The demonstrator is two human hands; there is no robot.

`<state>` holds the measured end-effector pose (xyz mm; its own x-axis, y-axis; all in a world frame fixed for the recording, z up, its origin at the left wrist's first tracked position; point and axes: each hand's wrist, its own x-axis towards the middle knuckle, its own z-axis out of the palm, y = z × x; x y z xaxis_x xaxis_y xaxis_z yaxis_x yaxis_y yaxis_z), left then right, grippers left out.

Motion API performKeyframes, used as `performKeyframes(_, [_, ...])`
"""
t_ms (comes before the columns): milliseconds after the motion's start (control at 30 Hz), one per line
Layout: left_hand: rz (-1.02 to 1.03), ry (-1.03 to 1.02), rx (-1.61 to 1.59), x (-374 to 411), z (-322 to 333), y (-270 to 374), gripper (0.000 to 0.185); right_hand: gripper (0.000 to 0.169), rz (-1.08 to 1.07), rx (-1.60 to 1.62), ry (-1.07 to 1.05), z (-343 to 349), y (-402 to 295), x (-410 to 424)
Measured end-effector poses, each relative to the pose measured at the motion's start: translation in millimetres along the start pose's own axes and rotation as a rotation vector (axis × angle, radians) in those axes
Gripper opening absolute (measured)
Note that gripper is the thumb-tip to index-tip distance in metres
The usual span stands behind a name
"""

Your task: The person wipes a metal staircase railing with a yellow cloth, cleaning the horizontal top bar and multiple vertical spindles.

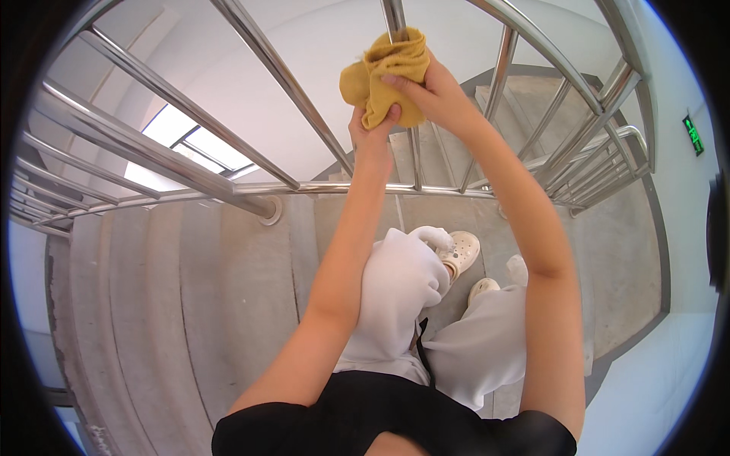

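A bunched yellow cloth [393, 85] is wrapped around an upright metal baluster [393, 14] of the stair railing. My right hand [436, 94] grips the cloth from its right side, with the thumb lying across the front. Lower down, my left hand [373, 128] pinches the cloth's bottom edge between thumb and fingers. The baluster comes out above and below the cloth, and the part in between is hidden. Some of my fingers are covered by the folds.
Concrete steps [165, 285] run to the left. A shiny bottom rail [342, 188] and a thick post [171, 154] stand before me. Beyond the railing are another flight [513, 108] and a window [197, 148]. A green lit exit sign [693, 135] hangs on the right wall.
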<state>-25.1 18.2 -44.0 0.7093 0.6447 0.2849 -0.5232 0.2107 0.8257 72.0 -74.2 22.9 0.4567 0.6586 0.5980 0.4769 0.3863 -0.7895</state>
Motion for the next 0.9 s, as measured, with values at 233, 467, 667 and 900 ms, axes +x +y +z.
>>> performKeyframes(233, [-0.226, -0.002, 0.161, -10.8, -46.1, -37.3, 0.047, 0.055, 0.197, 0.161, -0.247, -6.2, 40.6, -31.2])
performKeyframes(467, [-0.413, 0.037, 0.359, -23.3, -72.8, -66.1, 0.054, 0.060, 0.328, 0.167, -0.333, -3.2, 81.1, -61.1])
performKeyframes(667, [-0.571, 0.071, 0.496, -37.9, -84.4, -86.6, 0.059, 0.065, 0.421, 0.042, -0.402, -1.9, 119.9, -90.9])
performKeyframes(900, [-0.518, -0.031, 0.585, -42.4, -92.9, -92.8, 0.067, 0.067, 0.456, -0.289, -0.432, 0.9, 127.3, -106.8])
